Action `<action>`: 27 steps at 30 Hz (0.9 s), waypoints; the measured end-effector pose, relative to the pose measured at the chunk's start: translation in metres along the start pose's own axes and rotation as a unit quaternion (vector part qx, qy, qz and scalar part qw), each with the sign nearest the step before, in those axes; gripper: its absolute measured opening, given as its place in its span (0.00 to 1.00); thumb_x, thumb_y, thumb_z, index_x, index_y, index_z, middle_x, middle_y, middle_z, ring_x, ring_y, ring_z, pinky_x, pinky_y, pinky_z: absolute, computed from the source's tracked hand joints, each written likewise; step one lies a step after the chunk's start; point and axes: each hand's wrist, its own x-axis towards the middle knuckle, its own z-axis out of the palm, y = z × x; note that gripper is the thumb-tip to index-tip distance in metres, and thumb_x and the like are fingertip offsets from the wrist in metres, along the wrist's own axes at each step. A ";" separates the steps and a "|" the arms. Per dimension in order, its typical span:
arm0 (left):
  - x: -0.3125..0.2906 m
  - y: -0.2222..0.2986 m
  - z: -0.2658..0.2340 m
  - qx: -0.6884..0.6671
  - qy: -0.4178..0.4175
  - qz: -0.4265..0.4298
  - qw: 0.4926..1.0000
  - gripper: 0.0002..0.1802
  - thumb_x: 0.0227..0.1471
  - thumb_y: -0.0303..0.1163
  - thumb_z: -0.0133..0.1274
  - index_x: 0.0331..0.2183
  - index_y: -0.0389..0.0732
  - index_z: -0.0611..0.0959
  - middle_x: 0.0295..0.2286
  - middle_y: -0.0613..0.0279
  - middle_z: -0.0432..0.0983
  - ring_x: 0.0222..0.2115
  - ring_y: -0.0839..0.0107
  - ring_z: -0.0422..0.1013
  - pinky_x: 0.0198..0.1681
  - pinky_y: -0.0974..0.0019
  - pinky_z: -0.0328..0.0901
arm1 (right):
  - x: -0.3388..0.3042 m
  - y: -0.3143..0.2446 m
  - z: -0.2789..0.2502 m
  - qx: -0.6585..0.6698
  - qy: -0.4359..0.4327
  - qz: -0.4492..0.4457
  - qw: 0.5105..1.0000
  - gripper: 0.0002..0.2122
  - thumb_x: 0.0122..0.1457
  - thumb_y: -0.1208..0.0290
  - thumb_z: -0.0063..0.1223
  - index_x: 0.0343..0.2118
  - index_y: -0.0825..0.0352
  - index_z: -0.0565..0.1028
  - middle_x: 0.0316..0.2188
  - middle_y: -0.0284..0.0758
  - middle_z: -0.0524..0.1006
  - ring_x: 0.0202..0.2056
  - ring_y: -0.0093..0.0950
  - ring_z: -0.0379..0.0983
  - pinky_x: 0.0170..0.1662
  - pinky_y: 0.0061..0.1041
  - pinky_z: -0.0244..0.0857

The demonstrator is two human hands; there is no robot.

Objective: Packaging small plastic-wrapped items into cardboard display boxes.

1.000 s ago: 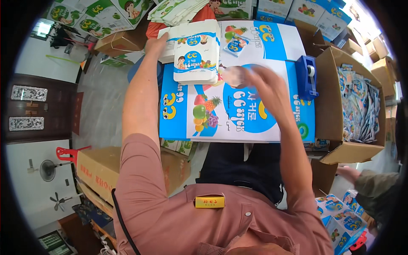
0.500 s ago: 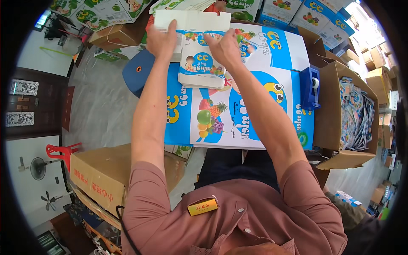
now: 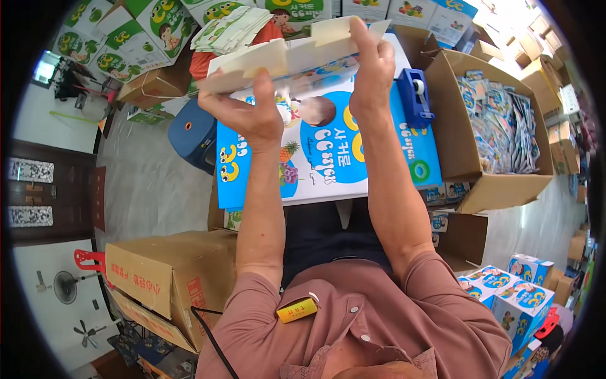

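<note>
The biggest thing before you is the blue and white carton (image 3: pixel 334 183), with fruit pictures on it, lying flat like a table. To its right is a tall brown box (image 3: pixel 511 189), open and full of small shiny packets (image 3: pixel 499 126). Another brown box (image 3: pixel 142 265) sits low on your left. A dark blue stool (image 3: pixel 192 129) is just beside the carton's left edge.

The white card box (image 3: pixel 325 47) is up in both your hands, over the far part of the carton. Its flaps stick up, and its printed side faces down. Your left hand (image 3: pixel 249 117) pinches its left end, thumb on the near side. Your right hand (image 3: pixel 374 82) is closed on its right end.

A blue tape holder (image 3: pixel 415 98) stands by the carton's right edge. The smallest is a yellow box (image 3: pixel 297 310) on your shirt front.
</note>
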 end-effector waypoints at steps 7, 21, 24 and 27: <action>-0.039 0.025 0.004 0.002 -0.140 -0.241 0.960 0.32 0.51 0.32 0.64 0.52 0.33 0.67 0.46 0.51 0.71 0.46 0.63 0.71 0.51 0.63 0.66 | -0.049 0.027 -0.047 0.020 -0.041 -0.094 0.995 0.35 0.61 0.52 0.60 0.60 0.78 0.63 0.50 0.47 0.71 0.52 0.34 0.69 0.57 0.30 0.63; -0.129 0.002 -0.046 -0.047 -0.237 -0.311 0.919 0.47 0.64 0.57 0.46 0.68 0.30 0.54 0.63 0.41 0.59 0.63 0.57 0.58 0.67 0.59 0.53 | -0.072 0.081 -0.086 -0.363 -0.037 0.047 0.930 0.41 0.50 0.60 0.71 0.62 0.76 0.62 0.47 0.52 0.78 0.43 0.36 0.80 0.46 0.31 0.76; -0.136 -0.004 -0.044 -0.243 -0.245 -0.294 0.891 0.48 0.64 0.60 0.46 0.68 0.33 0.54 0.64 0.49 0.58 0.63 0.60 0.61 0.66 0.60 0.57 | -0.064 0.096 -0.092 -0.428 -0.041 -0.004 0.903 0.39 0.50 0.62 0.71 0.61 0.76 0.63 0.47 0.52 0.78 0.43 0.38 0.81 0.47 0.33 0.76; -0.140 -0.010 -0.041 -0.289 -0.206 -0.312 0.881 0.48 0.64 0.61 0.45 0.69 0.35 0.54 0.63 0.50 0.60 0.64 0.60 0.60 0.66 0.61 0.56 | -0.063 0.097 -0.095 -0.477 -0.056 -0.034 0.876 0.37 0.51 0.64 0.69 0.61 0.75 0.64 0.48 0.52 0.78 0.45 0.40 0.80 0.49 0.35 0.76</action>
